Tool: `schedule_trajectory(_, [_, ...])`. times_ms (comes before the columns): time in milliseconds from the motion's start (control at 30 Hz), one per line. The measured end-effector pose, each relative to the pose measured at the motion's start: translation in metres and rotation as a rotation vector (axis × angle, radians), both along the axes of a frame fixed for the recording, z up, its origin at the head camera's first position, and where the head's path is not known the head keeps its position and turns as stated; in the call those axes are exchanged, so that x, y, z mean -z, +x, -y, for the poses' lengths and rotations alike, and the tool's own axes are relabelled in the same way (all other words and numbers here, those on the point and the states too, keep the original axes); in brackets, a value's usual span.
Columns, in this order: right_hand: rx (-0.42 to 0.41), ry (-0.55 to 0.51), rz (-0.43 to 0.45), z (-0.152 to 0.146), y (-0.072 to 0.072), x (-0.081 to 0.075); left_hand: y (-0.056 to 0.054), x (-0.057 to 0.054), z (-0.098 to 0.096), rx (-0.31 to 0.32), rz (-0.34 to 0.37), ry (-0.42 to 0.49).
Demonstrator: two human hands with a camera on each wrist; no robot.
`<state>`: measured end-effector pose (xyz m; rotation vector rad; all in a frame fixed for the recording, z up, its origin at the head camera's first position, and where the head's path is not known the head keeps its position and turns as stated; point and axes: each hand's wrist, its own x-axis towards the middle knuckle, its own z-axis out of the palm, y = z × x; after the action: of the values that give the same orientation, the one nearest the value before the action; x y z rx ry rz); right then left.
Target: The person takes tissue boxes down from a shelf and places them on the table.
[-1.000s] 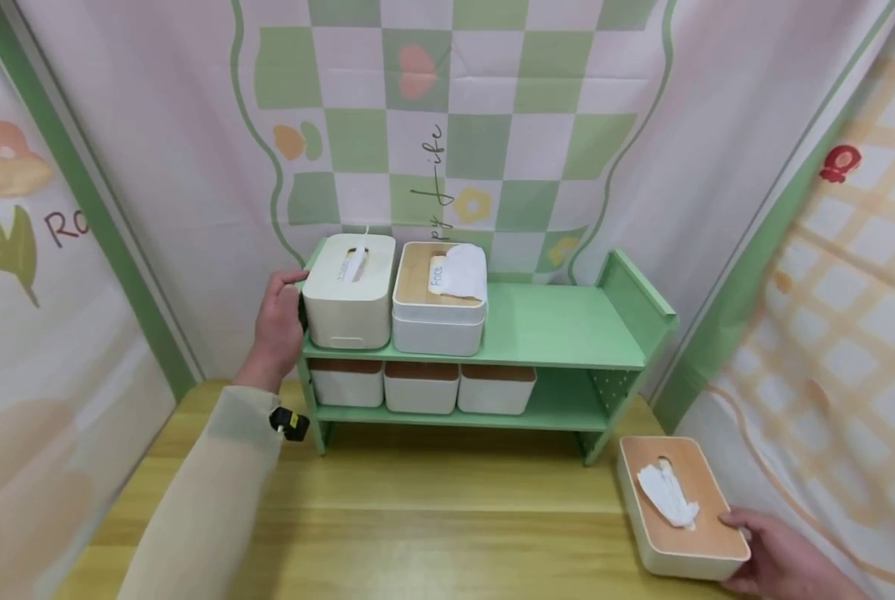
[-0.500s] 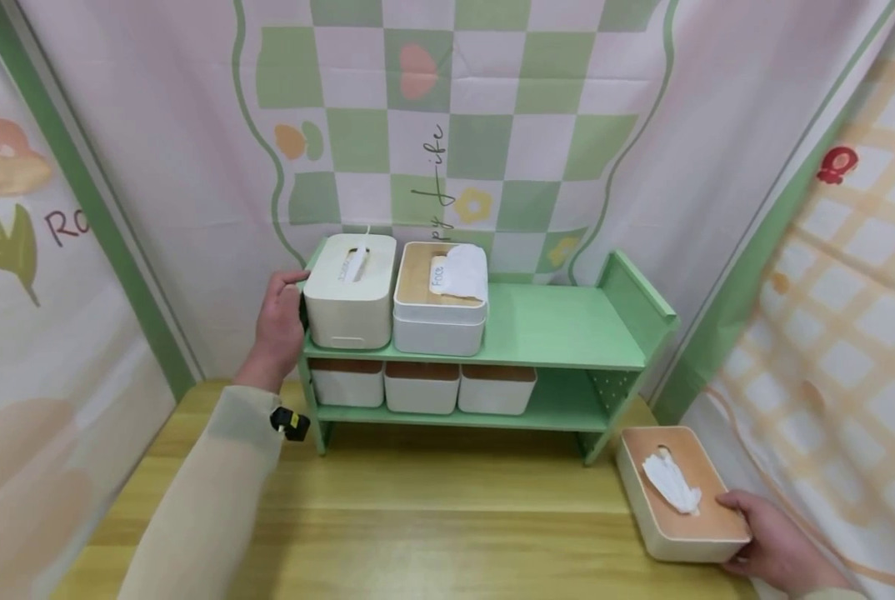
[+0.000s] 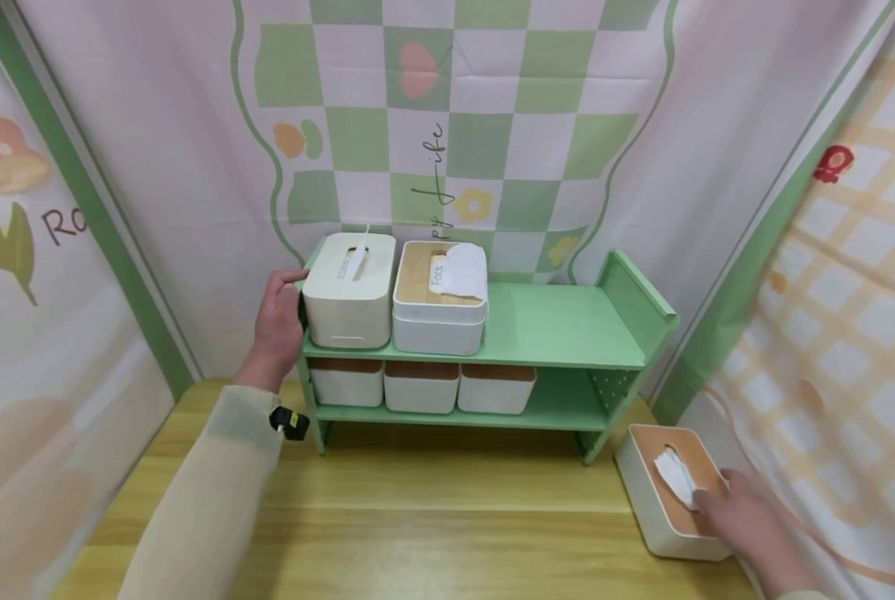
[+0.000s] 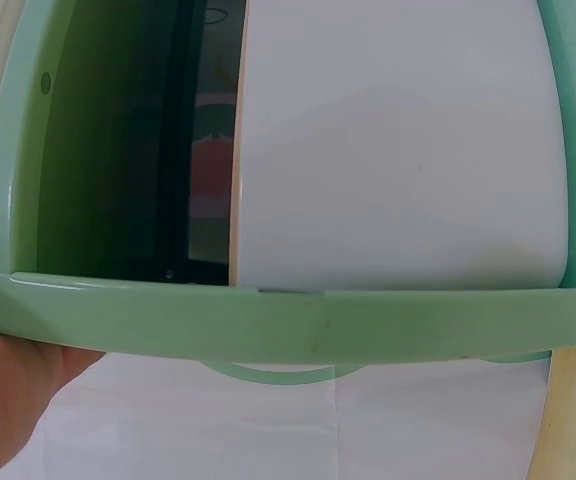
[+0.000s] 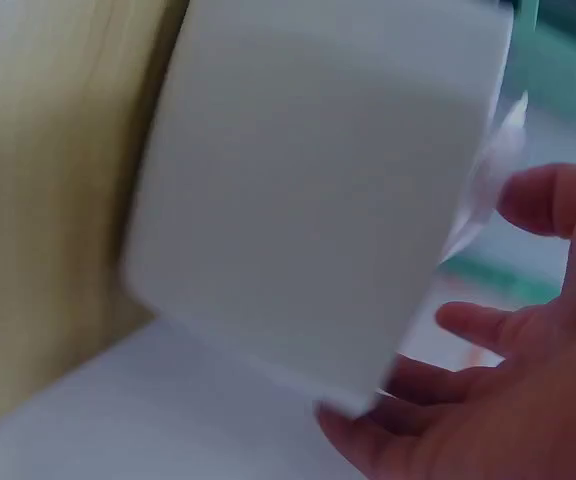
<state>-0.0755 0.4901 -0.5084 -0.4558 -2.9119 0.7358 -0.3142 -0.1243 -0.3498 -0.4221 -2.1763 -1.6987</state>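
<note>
Boxes (image 3: 422, 393): five shelved. One tissue box (image 3: 662, 503) is left at right edge of tabletop (image 3: 447, 542), touched by loosely spread right grip (image 3: 747, 517); green shelf (image 3: 560, 325) is clasped by left grip (image 3: 279, 323).

left arm (image 3: 200, 500) extended forward; left hand (image 3: 277, 329): fingertips (image 3: 297, 275) inward; right hand (image 3: 743, 521): fingers (image 5: 483, 326) apart

I see green-checked cloth (image 3: 485, 146) beyond the back edge of my wood-grain table (image 3: 417, 525); orange-checked cloth (image 3: 852, 292) hangs along its right edge, flowered cloth (image 3: 12, 333) along its left.
</note>
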Motion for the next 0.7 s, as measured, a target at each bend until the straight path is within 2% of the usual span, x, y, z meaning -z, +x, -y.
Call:
schedule_trajectory(33, [-0.019,0.087,-0.040,0.006,-0.001,-0.001,0.000,0.000,0.000,0.001,0.001,0.000])
schedule_trajectory(133, [-0.082,0.242,-0.146,0.027,-0.003,-0.005,0.000,0.000,0.001,0.000,0.011,-0.003])
schedule_trajectory(233, [-0.131,0.327,-0.148,0.047,-0.004,-0.008,0.000,0.000,0.001,-0.002,0.016,-0.003])
schedule_trajectory(300, [-0.175,0.360,-0.099,0.056,-0.004,-0.009,0.000,-0.001,0.001,-0.004,0.017,-0.004])
schedule_trajectory(433, [-0.201,0.366,0.000,0.066,0.001,-0.009,0.000,-0.002,-0.001,-0.002,0.013,-0.004])
schedule_trajectory(533, [-0.189,0.363,0.011,0.065,0.005,-0.006,0.000,-0.002,-0.002,-0.004,0.008,-0.006])
schedule_trajectory(700, [-0.186,0.377,-0.025,0.059,0.005,0.000,0.000,-0.001,0.000,-0.018,0.003,-0.024])
